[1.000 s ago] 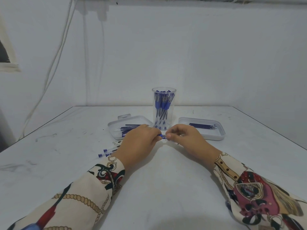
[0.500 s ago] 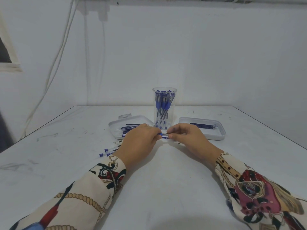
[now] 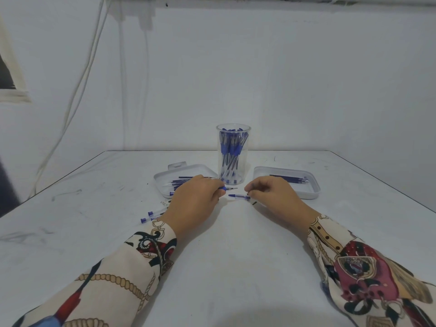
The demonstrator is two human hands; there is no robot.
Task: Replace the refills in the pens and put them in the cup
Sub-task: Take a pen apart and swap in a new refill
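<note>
At the middle of the white table [image 3: 212, 267], the tall clear plastic cup [image 3: 233, 154] stood already crowded with blue-gripped ballpoint pens, which I judged to be finished work and the greater share of the task. Two or three clear pens with blue end plugs [image 3: 151, 215] lay on the table just left of my left wrist, apparently awaiting attention. The shallow white tray on the left [image 3: 165, 180] held a loose heap of thin dark refills, and the matching white tray on the right [image 3: 311, 192] held a neat row of similar refills; I could not tell from this view which lot was new and which spent. One pen was in hand, taken apart into two pieces. My left hand [image 3: 193, 204] had its fingers curled round the front section with the blue grip [image 3: 224, 188], whose fine metal tip pointed right, toward the other hand. My right hand [image 3: 271, 194] pinched with thumb and forefinger the clear barrel section with a blue end [image 3: 238, 196], that end pointing left. The two pieces stood slightly apart, not touching, just in front of the cup. I judged rejoining and dropping this pen into the cup to be outstanding, then the spare pens.
</note>
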